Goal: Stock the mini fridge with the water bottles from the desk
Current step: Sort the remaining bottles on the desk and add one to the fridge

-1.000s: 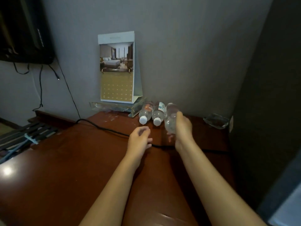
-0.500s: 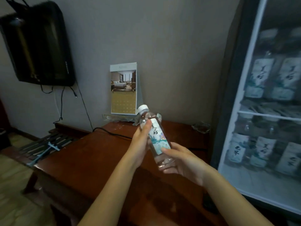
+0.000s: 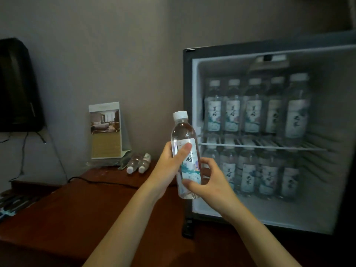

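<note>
1. Between worktop and fridge, held upright in the air, we find one clear plastic water bottle with a white cap and pale printed label (image 3: 185,155). It touches neither surface.
2. The left hand (image 3: 169,166) has its fingers curled round the bottle's middle, thumb across the label. The right hand (image 3: 210,182) has its fingers closed on the lower body, near the base. Both grip the same bottle.
3. We judge the step in hand to be the carry toward the black-framed, white-lined mini fridge (image 3: 187,93), whose interior stands open to us. The bottle is not yet placed.
4. Upright bottles of like kind line the wire shelf (image 3: 250,146) and the fridge floor below. Both front rows look full, but the view is blurred and we cannot confirm a gap.
5. The next move calls for finding a free place, then passing the bottle in upright, clear of the shelf edge and its neighbours, which could topple.
6. Two more clear bottles (image 3: 138,163) lie on their sides, touching, caps toward us, at the back of the glossy reddish-brown wooden worktop (image 3: 77,209). We count them as outstanding.
7. A black cable (image 3: 100,182) crosses the worktop. A standing card calendar with a room photograph (image 3: 106,130) sits against the grey wall (image 3: 115,54), just beside the lying bottles. A black wall-mounted screen (image 3: 17,87) hangs at left.
</note>
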Tool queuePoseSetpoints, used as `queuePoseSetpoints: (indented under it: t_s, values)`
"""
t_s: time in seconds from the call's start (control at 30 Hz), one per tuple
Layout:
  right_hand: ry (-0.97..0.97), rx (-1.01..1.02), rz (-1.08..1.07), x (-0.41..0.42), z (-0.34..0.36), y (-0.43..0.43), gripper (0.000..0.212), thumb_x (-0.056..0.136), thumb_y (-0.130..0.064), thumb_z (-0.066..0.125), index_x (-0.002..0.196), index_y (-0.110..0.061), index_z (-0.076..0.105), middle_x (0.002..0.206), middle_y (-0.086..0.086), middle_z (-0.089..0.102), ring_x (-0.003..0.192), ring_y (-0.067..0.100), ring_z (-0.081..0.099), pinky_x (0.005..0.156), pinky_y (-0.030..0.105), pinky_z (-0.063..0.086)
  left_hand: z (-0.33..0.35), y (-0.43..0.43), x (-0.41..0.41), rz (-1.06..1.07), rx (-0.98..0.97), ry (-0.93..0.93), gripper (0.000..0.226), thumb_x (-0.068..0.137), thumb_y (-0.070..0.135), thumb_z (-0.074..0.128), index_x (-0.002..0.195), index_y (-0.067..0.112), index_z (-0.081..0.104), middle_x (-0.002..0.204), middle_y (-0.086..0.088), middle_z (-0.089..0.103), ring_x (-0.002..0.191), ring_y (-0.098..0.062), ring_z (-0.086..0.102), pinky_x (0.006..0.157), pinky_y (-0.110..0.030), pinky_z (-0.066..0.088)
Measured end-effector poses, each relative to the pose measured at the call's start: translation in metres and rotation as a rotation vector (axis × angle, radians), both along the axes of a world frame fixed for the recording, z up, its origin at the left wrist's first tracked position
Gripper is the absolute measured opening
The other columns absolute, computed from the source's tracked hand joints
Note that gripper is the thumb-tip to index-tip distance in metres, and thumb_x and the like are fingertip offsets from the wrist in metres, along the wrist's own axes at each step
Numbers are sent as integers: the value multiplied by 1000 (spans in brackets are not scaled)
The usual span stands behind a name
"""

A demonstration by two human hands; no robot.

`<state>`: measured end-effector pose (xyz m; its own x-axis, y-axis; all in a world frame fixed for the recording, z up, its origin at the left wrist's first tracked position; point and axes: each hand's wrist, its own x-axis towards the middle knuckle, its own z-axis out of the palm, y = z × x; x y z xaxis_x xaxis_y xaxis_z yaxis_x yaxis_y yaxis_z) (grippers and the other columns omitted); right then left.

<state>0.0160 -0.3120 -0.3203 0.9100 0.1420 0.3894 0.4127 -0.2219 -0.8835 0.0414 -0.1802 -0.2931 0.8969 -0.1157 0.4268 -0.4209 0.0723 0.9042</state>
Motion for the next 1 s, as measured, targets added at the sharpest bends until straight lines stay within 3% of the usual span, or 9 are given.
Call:
queuePoseSetpoints:
  t_s: [0.1, 0.17, 0.33, 0.47, 0.67, 0.8, 0.9, 1.0]
  values:
    - [-107, 55, -126, -1, 8, -31, 55, 75, -19, 77, 117, -29, 42, 101, -12, 63, 86, -3, 64, 70, 20, 56, 10, -40, 1, -93, 52, 14, 38, 81, 19, 68, 114, 19, 49, 103, -3, 67, 87, -10, 69, 67, -21, 55]
    - [-174, 53, -195, 4, 15, -54, 56, 74, -18, 77, 117, -28, 42, 106, -9, 63, 92, 1, 64, 77, 25, 56, 18, -66, 8, -119, 67, -11, 41, 79, 16, 71, 115, 20, 51, 105, -3, 68, 93, -14, 68, 75, -26, 56]
    - [-269, 1, -406, 28, 39, -104, 62, 76, -18, 75, 128, -22, 42, 117, -4, 60, 108, 10, 59, 90, 28, 50, 47, -126, 39, -128, 113, -117, 38, 76, 17, 76, 106, 23, 54, 98, 4, 69, 92, -9, 67, 85, -29, 53]
    - [-317, -77, -599, 49, 56, -129, 66, 79, -23, 71, 136, -17, 40, 127, 1, 55, 117, 15, 53, 89, 22, 43, 62, -167, 67, -68, 161, -180, 71, 68, 34, 79, 126, 13, 44, 114, -4, 64, 106, -17, 61, 94, -36, 50]
    - [-367, -151, -753, 73, 55, -142, 61, 85, -25, 67, 137, -17, 36, 136, 3, 47, 124, 15, 47, 98, 26, 43, 63, -194, 90, -139, 108, -198, 39, 85, 22, 66, 120, 21, 49, 116, 4, 63, 111, -11, 59, 95, -28, 47]
    - [-439, -182, -834, 79, 43, -145, 65, 85, -23, 68, 139, -10, 35, 136, 8, 46, 125, 20, 46, 100, 28, 42, 52, -206, 99, -56, 144, -248, 43, 87, 38, 60, 126, 24, 51, 123, 2, 58, 115, -12, 55, 98, -29, 45]
    - [-493, -226, -882, 79, 35, -147, 66, 85, -20, 68, 140, -7, 35, 133, 11, 47, 124, 22, 46, 96, 23, 37, 38, -211, 102, 13, 171, -260, 65, 76, 64, 54, 131, 30, 46, 131, 1, 51, 118, -12, 52, 102, -38, 45]
    - [-515, -252, -904, 78, 31, -148, 64, 85, -20, 67, 141, -8, 36, 128, 12, 47, 119, 24, 47, 89, 20, 33, 34, -210, 104, 33, 159, -257, 49, 87, 44, 57, 132, 26, 45, 128, 3, 53, 115, -10, 53, 100, -35, 46]
